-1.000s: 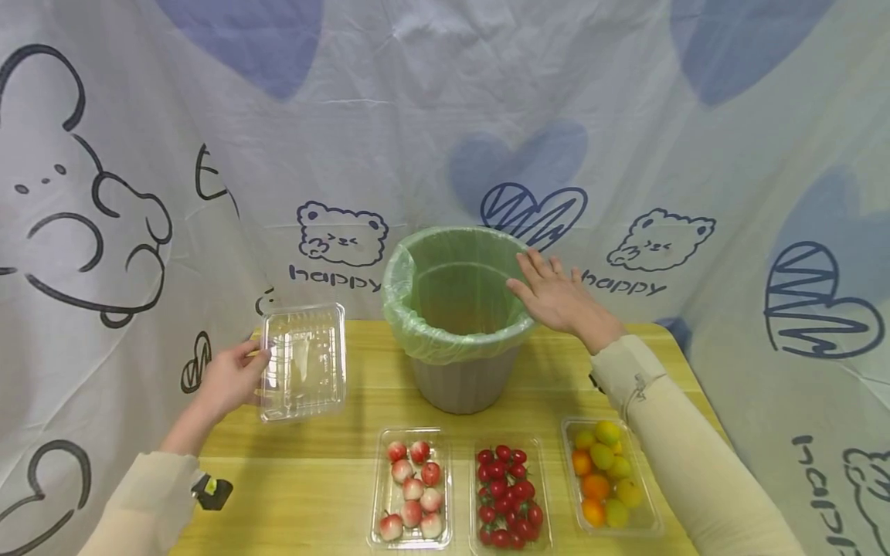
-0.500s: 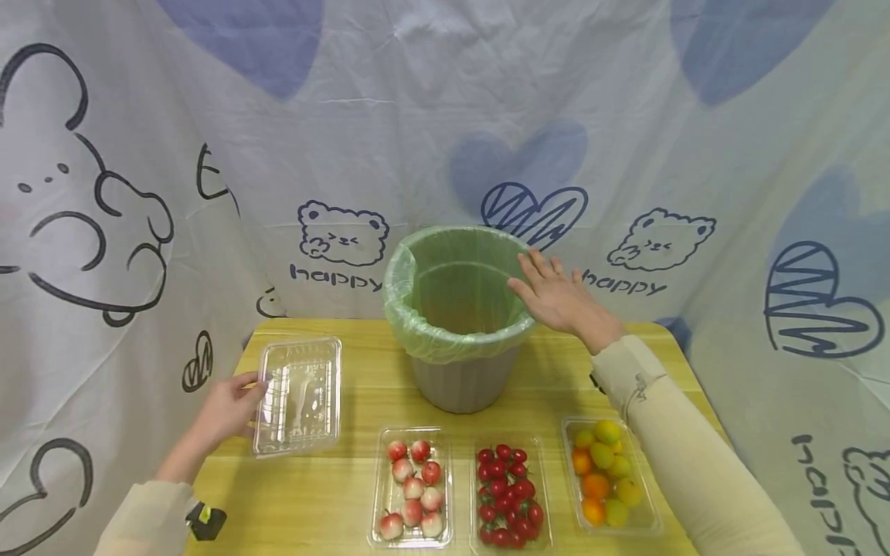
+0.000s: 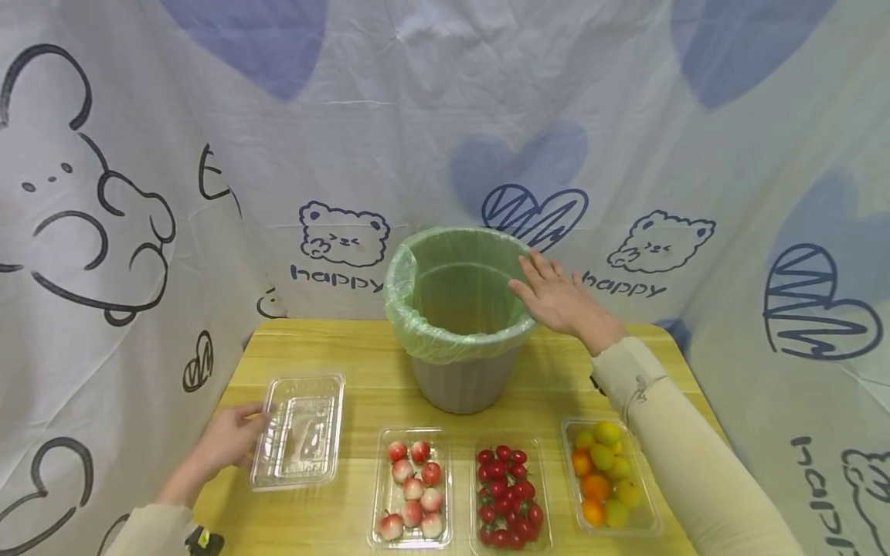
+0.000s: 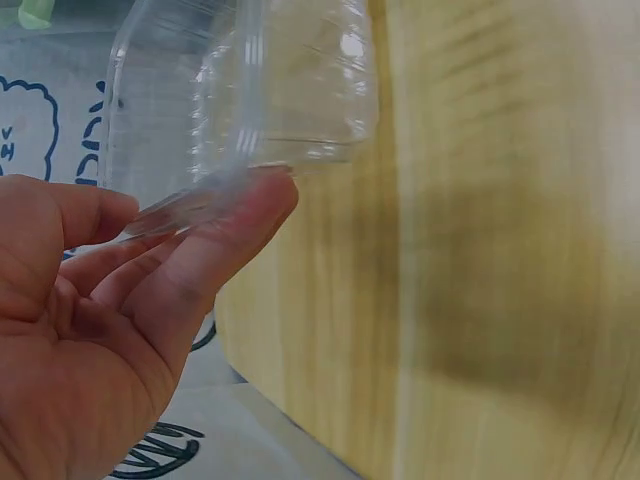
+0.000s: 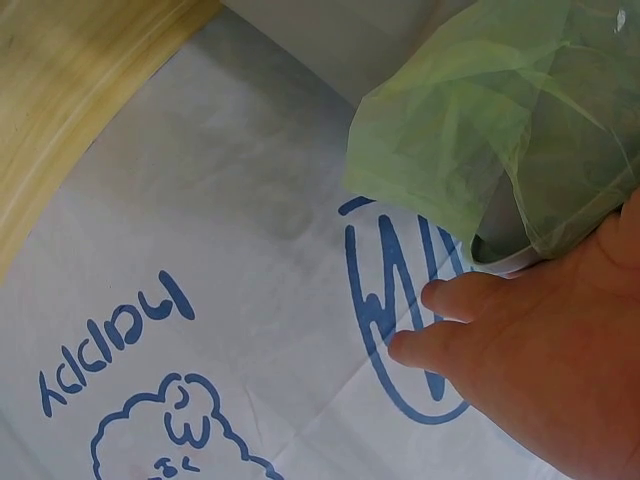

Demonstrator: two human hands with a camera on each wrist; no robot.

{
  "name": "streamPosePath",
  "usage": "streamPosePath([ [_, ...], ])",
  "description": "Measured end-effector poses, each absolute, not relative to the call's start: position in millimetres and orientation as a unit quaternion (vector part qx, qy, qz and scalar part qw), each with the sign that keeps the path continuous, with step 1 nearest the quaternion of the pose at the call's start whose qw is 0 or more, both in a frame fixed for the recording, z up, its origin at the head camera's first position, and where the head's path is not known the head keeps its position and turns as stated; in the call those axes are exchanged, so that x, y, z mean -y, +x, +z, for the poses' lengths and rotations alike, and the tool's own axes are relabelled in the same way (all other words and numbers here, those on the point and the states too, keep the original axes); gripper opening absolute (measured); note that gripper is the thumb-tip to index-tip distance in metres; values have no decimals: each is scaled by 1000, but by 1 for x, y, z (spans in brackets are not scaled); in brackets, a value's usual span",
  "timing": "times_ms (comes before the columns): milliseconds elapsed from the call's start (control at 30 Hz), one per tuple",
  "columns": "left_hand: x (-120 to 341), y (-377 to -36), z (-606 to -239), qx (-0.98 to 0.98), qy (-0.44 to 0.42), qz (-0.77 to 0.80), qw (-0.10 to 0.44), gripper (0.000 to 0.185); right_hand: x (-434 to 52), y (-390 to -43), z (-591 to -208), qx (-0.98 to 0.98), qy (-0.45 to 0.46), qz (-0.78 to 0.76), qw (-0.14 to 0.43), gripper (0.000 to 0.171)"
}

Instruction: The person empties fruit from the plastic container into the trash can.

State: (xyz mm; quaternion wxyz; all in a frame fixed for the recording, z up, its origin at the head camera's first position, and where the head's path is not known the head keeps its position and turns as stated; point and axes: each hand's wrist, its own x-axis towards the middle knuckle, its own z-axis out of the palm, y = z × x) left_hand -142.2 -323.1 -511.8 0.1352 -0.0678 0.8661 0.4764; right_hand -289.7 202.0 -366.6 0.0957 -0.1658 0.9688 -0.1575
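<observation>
My left hand (image 3: 232,439) pinches the left side rim of a clear plastic fruit container (image 3: 300,432), thumb on one face and fingers on the other. Nothing lies in that container. In the left wrist view the container (image 4: 235,90) is close over the wooden table. My right hand (image 3: 556,297) rests with straight fingers at the right rim of a grey bin (image 3: 464,382). A thin green bag (image 3: 424,340) lines the bin and folds over its rim. The right wrist view shows the hand (image 5: 540,350) against the bagged edge.
Along the front of the wooden table (image 3: 313,340) stand three more clear containers. One has small red-and-white apples (image 3: 412,488), one cherry tomatoes (image 3: 511,494), one orange and yellow-green citrus (image 3: 601,475). A printed white cloth (image 3: 431,116) encloses the back and sides.
My left hand has brought the clear container down and nearer to me, tilting it flatter toward the table. The right hand stays at the bin's rim.
</observation>
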Motion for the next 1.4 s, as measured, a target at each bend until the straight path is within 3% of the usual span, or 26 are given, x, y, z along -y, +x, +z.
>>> streamPosePath([
  [567,327,-129,-546,-864,-100,468,158,53,-203,-290,-368,-967,-168,-164,94,76],
  [1067,325,-124,-562,-895,-93,412,142,48,-203,-291,-369,-968,-169,-164,91,74],
  [1400,324,-123,-566,-870,-115,453,156,52,-202,-291,-370,-967,-168,-170,90,75],
])
